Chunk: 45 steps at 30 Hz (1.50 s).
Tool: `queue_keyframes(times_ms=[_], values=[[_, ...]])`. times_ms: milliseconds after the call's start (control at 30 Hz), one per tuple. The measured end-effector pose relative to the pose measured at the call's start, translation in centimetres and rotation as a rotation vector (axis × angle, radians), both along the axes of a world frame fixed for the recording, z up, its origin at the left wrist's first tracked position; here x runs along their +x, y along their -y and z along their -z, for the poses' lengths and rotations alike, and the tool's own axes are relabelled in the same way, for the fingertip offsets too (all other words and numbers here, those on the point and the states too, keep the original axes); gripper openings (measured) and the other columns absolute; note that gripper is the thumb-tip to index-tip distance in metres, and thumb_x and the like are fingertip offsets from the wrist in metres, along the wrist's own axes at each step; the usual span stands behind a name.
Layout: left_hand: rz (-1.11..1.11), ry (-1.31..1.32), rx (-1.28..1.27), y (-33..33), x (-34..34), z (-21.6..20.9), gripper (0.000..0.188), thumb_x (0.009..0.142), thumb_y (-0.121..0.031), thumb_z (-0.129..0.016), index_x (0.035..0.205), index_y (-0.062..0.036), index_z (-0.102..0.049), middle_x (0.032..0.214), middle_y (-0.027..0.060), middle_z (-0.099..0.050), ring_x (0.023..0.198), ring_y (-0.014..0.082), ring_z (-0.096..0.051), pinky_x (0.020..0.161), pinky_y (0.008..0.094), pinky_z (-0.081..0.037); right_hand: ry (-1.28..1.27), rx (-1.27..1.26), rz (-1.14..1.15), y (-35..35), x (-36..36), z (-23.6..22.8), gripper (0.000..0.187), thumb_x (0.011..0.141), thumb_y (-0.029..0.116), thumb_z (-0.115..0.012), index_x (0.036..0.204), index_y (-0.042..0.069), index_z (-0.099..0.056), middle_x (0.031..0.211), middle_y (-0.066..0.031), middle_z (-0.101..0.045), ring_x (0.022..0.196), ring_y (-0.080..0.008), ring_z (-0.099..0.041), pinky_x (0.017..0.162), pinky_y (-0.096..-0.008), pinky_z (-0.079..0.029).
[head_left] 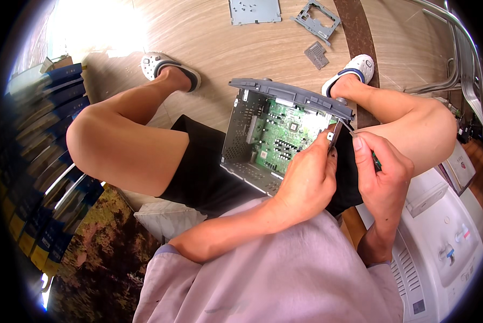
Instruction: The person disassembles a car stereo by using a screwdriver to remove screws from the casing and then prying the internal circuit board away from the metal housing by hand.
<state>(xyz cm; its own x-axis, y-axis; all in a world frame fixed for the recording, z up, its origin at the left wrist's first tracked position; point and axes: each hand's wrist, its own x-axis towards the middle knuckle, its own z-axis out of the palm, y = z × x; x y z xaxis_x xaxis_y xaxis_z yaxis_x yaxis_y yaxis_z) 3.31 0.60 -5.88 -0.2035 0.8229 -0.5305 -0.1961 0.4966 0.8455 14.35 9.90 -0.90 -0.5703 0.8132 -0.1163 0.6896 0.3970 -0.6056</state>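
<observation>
An open metal equipment case (236, 126) with a dark grey plastic front panel (290, 91) rests tilted over my lap. Inside it lies a green circuit board (276, 129) carrying many small components. My left hand (309, 175) grips the case's right side wall, with some fingers reaching inside. At the panel's right end, my right hand (384, 164) pinches a thin metal rod (348, 126) between thumb and forefinger. The rod's tip meets the corner of the case by the panel. A bit of green shows within my right palm; its shape is mostly hidden.
On the tiled floor ahead lie a flat metal plate (255, 12), a metal bracket (318, 22) and a small perforated plate (317, 55). Stacked blue boxes (64, 97) stand at left. A white water dispenser (440, 247) is at right, below tubular metal legs (462, 59).
</observation>
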Motion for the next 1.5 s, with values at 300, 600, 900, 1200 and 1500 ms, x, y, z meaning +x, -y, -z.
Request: queue_keyframes(times_ms=[300, 600, 900, 1200, 1500], values=[[0.011, 0.022, -0.003, 0.0, -0.2, 0.0, 0.041, 0.098, -0.002, -0.046, 0.139, 0.0030, -0.047, 0.099, 0.0356, -0.065, 0.098, 0.0538, -0.063, 0.084, 0.0571, -0.049, 0.017, 0.013, -0.012, 0.0, 0.0, -0.1, 0.010, 0.096, 0.006, -0.070, 0.099, -0.004, -0.071, 0.086, -0.0146, -0.074, 0.073, -0.0236, -0.070, 0.068, -0.0342, -0.054], [0.013, 0.011, -0.008, 0.2, 0.1, 0.0, 0.040, 0.099, -0.003, -0.046, 0.138, 0.0019, -0.047, 0.100, 0.0348, -0.066, 0.098, 0.0539, -0.062, 0.084, 0.0576, -0.049, 0.017, 0.045, -0.012, -0.1, -0.2, -0.6, 0.010, 0.096, 0.005, -0.070, 0.099, -0.003, -0.071, 0.084, -0.0139, -0.073, 0.072, -0.0224, -0.069, 0.067, -0.0331, -0.054], [-0.020, 0.013, 0.017, 0.1, 0.0, 0.1, 0.039, 0.099, -0.002, -0.046, 0.138, 0.0042, -0.048, 0.099, 0.0358, -0.065, 0.098, 0.0540, -0.062, 0.083, 0.0563, -0.049, 0.005, 0.023, -0.009, 0.0, -0.1, -0.6, 0.009, 0.096, 0.005, -0.070, 0.098, -0.004, -0.071, 0.083, -0.0140, -0.073, 0.068, -0.0217, -0.067, 0.066, -0.0330, -0.053], [0.001, 0.012, -0.007, 0.1, 0.0, 0.0, 0.041, 0.099, -0.002, -0.046, 0.139, 0.0034, -0.047, 0.100, 0.0358, -0.065, 0.098, 0.0542, -0.062, 0.084, 0.0573, -0.049, 0.023, 0.056, 0.002, 0.4, -0.3, -0.5, 0.008, 0.095, 0.004, -0.070, 0.098, -0.003, -0.070, 0.084, -0.0144, -0.073, 0.072, -0.0255, -0.070, 0.067, -0.0356, -0.054], [0.053, -0.014, 0.001, 0.1, -0.5, -0.4, 0.046, 0.097, 0.000, -0.046, 0.143, 0.0025, -0.045, 0.101, 0.0367, -0.064, 0.098, 0.0544, -0.062, 0.083, 0.0573, -0.049, 0.070, 0.078, 0.015, 1.1, -1.2, -0.3, 0.007, 0.095, 0.003, -0.069, 0.099, -0.002, -0.069, 0.084, -0.0152, -0.072, 0.072, -0.0288, -0.070, 0.066, -0.0375, -0.054]])
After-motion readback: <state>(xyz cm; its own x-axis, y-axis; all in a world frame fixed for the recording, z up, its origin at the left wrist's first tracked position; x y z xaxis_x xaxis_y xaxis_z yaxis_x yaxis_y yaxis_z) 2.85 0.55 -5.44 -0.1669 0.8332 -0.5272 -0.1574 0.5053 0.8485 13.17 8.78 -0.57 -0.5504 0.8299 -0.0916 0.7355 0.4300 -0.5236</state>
